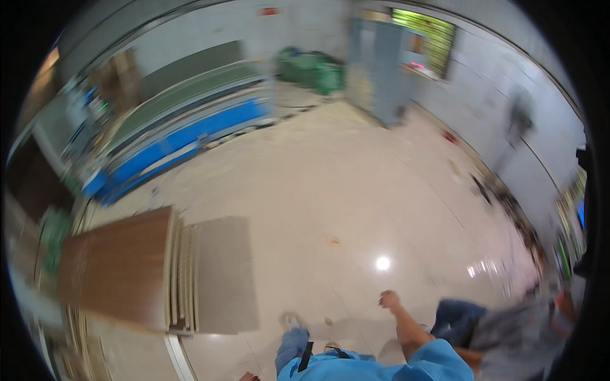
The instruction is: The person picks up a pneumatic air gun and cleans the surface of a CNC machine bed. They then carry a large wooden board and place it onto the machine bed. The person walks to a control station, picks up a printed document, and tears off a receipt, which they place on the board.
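Observation:
My right hand (389, 300) hangs over the tiled floor in front of my blue shirt (356, 369). Its fingers look bent, but blur hides how far they close; no held thing shows. Only a bit of my left hand (249, 376) comes in at the lower edge, its fingers mostly cut off. Nearest to it is a stack of wood-faced boards (117, 270), brown on the outer face with pale edges. A plain grey-beige panel (225, 276) lies along the stack's right side. Neither hand touches the boards.
A long machine (190, 136) with a green bed and blue side stands far left. Green sacks (311, 70) and a grey cabinet (375, 70) are at the back. Close on my right is another person in a grey shirt (524, 336). A fan (520, 117) stands by the right wall.

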`<state>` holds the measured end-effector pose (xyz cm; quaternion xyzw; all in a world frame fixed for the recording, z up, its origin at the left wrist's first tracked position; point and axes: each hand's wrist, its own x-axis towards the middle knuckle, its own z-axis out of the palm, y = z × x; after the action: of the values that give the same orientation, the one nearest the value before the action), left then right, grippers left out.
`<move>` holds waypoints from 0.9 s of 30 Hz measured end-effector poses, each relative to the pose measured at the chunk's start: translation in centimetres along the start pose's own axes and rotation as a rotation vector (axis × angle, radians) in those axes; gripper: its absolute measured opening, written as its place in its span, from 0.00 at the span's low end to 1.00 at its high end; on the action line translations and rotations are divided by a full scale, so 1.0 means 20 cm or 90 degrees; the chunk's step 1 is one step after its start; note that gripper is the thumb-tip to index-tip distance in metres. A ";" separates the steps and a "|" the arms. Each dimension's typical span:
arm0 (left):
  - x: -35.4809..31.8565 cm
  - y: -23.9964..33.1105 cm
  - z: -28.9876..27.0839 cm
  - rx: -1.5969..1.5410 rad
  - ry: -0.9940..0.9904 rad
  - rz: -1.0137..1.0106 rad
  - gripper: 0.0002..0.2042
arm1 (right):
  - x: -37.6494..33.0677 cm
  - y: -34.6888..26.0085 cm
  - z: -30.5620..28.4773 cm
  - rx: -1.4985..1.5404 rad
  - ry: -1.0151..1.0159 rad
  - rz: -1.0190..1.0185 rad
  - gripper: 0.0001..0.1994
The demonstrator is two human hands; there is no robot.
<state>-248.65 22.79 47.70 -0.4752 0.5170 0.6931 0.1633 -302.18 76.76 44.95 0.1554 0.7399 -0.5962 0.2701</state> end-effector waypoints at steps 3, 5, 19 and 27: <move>0.15 -0.09 -0.12 -0.377 0.337 -0.335 0.13 | 0.62 -0.85 0.32 0.073 0.005 -0.107 0.10; 0.36 0.07 -0.19 -0.318 0.467 -0.346 0.13 | 0.84 -1.27 0.60 0.081 0.035 -0.166 0.12; 1.80 3.41 -0.38 -0.178 0.132 0.333 0.14 | 1.53 -1.47 1.99 -0.149 -0.275 0.337 0.14; 2.29 3.92 -1.11 -0.260 0.358 0.156 0.14 | 2.78 -2.48 2.81 -0.224 -0.026 0.117 0.05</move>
<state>-316.82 -41.07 53.49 -0.6044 0.4459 0.6386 -0.1679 -362.38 5.28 43.99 0.1604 0.8098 -0.4333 0.3615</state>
